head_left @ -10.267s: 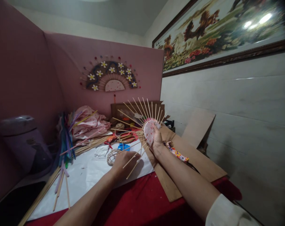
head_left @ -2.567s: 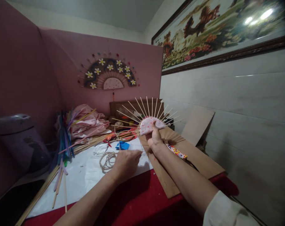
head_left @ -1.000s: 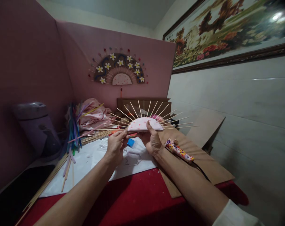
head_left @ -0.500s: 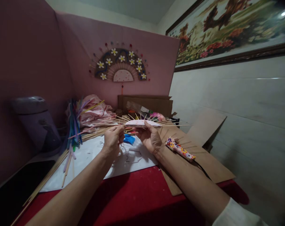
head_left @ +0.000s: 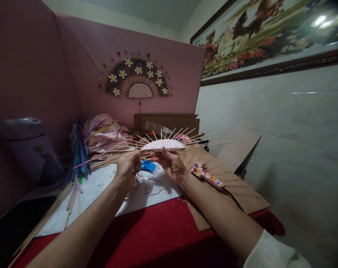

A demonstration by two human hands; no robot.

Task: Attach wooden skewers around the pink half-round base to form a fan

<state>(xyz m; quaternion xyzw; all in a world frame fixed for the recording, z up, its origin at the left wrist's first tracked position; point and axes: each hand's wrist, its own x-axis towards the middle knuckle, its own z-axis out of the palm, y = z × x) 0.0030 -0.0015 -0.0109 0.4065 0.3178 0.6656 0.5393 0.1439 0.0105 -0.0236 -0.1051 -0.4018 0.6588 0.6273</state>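
Observation:
Above the table I hold a half-round fan base (head_left: pixel 163 144) in pink dotted fabric, with thin wooden sticks spreading from its curved edge. My right hand (head_left: pixel 170 163) grips it from below, thumb against the straight lower edge. At its left corner, my left hand (head_left: pixel 127 165) is closed in a pinch. A thin pale cord (head_left: pixel 139 178) hangs in a loop beneath those left fingers; exactly where it meets them is hidden. A flower-patterned glue gun (head_left: pixel 208 175) lies right of my right wrist. Under my hands is a small blue packet (head_left: pixel 148 166).
White paper (head_left: pixel 96 193) and a cardboard sheet (head_left: pixel 230 186) cover parts of the red tablecloth (head_left: pixel 158 230). Pipe cleaners (head_left: pixel 79 149), wooden sticks (head_left: pixel 43 219) and pink fabric (head_left: pixel 106 130) lie at left. A finished flowered fan (head_left: pixel 138 70) hangs on the pink panel behind.
The fan base has tilted, so more of its dotted face shows. Both hands keep their hold. The whole view has shifted, with the surroundings now farther left in the picture.

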